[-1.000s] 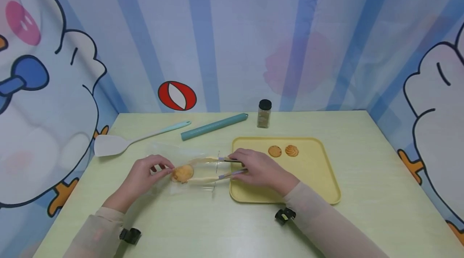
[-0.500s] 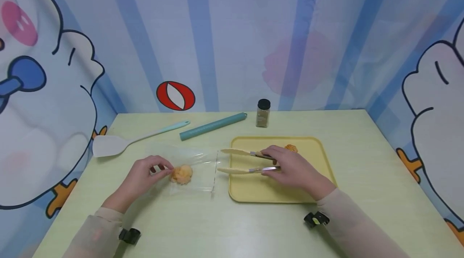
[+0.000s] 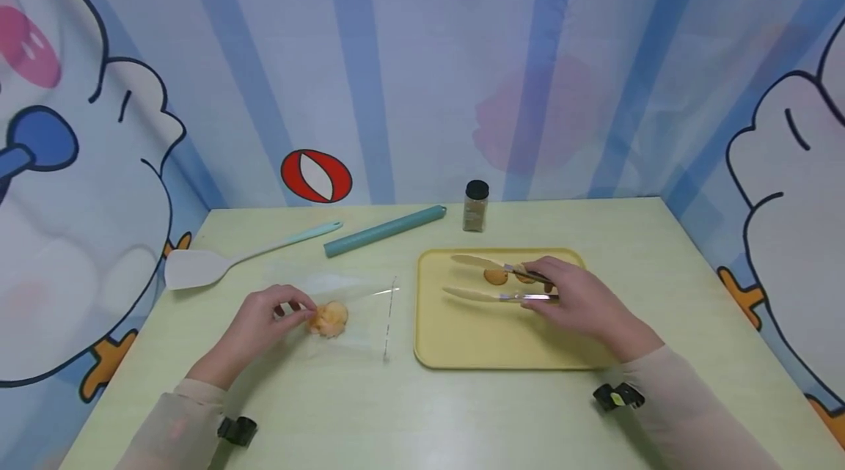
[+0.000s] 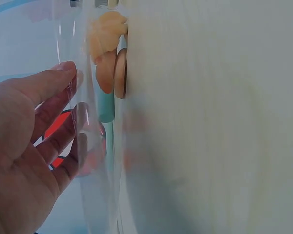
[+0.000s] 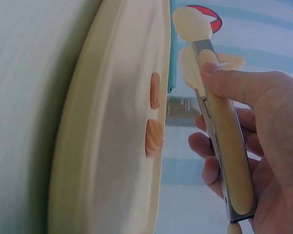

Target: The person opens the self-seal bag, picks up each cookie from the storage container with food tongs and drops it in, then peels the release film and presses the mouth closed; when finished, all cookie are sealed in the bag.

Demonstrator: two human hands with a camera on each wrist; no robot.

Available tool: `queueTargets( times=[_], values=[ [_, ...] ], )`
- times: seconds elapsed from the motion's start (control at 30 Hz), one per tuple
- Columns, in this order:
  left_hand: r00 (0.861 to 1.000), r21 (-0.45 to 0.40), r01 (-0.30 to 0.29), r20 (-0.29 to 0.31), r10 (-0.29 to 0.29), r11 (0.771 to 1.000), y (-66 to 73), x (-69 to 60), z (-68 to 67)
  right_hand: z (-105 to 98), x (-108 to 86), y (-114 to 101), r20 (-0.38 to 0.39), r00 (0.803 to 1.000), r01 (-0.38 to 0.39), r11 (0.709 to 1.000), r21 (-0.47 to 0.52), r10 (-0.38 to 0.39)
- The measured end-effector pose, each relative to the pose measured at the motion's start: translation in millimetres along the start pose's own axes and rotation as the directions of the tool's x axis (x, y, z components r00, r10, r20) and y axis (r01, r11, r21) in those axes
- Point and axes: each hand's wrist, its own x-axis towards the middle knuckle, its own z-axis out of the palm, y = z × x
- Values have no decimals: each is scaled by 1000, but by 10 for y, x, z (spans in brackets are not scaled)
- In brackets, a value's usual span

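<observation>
My left hand (image 3: 273,316) pinches the edge of a clear plastic bag (image 3: 363,320) between thumb and fingertips. Several cookies (image 4: 105,39) lie inside the bag, close to those fingers. My right hand (image 3: 581,298) grips a pair of tongs (image 5: 224,141) with pale tips and metal handles. The tongs' arms are spread apart, nothing between them, above the yellow tray (image 3: 455,353). Two cookies rest on that tray: a flat round one (image 5: 155,90) and a swirled one (image 5: 154,138). In the head view the tongs and right hand partly cover both.
Behind the bag lie a spatula (image 3: 201,268) with a broad white head and a teal rolling pin (image 3: 386,230). A black-capped spice jar (image 3: 475,207) stands beyond the tray. A printed curtain (image 3: 436,74) hangs along the table's back edge.
The right hand has carried the tongs rightward, from the bag's opening to above the tray, leaving the cookies in the bag. The left hand keeps its hold on the bag.
</observation>
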Motion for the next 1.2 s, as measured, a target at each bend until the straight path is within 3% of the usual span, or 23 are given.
queueTargets(
  times=[0.2, 0.57, 0.8, 1.2],
  values=[
    [1000, -3, 20, 7, -20, 1000, -8, -12, -9, -61, -113, 118, 12, 999, -51, 998, -38, 52],
    [1000, 5, 26, 5, -26, 1000, 15, 14, -31, -267, -179, 258, 22, 998, -57, 995, -78, 59],
    [1000, 13, 20, -3, -20, 1000, 1, 6, -29, -373, -117, 270, 55, 998, -4, 993, -116, 10],
    [999, 7, 42, 19, -42, 999, 1, 9, -17, -478, 16, 230, 141, 989, -26, 989, -149, 47]
  ],
)
